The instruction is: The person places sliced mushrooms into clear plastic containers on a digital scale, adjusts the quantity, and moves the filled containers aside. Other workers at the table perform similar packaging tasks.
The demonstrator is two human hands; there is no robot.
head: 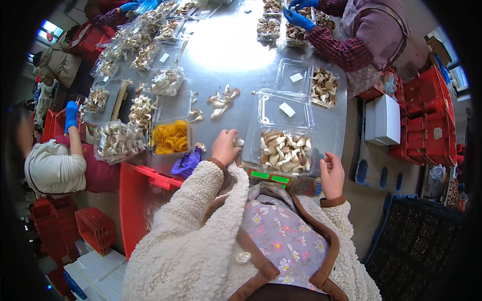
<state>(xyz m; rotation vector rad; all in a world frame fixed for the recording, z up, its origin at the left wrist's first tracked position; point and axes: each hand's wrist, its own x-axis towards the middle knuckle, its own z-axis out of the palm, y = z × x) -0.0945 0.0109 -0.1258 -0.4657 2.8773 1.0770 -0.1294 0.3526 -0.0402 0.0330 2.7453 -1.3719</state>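
My left hand is closed around a mushroom at the left edge of the scale platform. On that platform lies an open clear plastic clamshell box filled with mushrooms, its lid folded back with a white label on it. To the right of the box, my right hand holds nothing, its fingers slightly curled and apart. The digital scale shows lit green displays below the box. Loose mushrooms lie on the metal table beyond my left hand. Another filled, open clamshell stands behind at the right.
Yellow rubber bands fill a clear box at left, beside a crumpled purple glove. Filled mushroom packs crowd the left side. A red crate stands by my left arm. Co-workers' blue-gloved hands are at far right and left.
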